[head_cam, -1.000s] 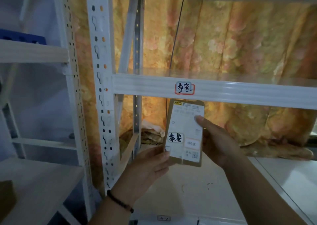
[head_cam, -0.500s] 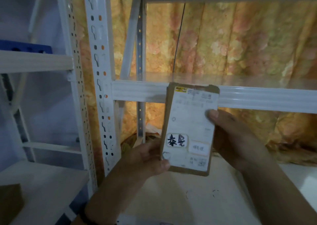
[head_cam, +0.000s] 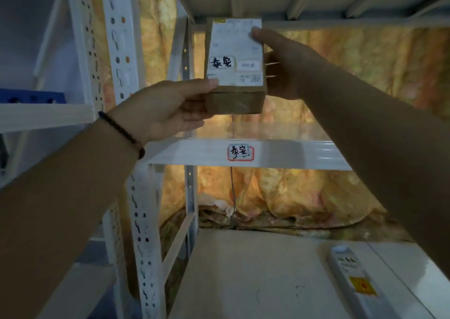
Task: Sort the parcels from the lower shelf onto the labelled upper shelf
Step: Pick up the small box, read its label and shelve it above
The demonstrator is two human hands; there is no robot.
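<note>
Both hands (head_cam: 170, 109) hold parcel (head_cam: 235, 67) above labelled shelf edge (head_cam: 280, 152), apparently clear.

A floral orange-and-yellow cloth (head_cam: 365, 58) hangs behind the racking and bunches in folds along the back of the bottom level. A thin dark cable (head_cam: 233, 189) runs down in front of it. At the left, a blue tray (head_cam: 31, 96) sits on a neighbouring rack's white shelf (head_cam: 43, 117), beside a perforated white upright (head_cam: 119, 38).
</note>
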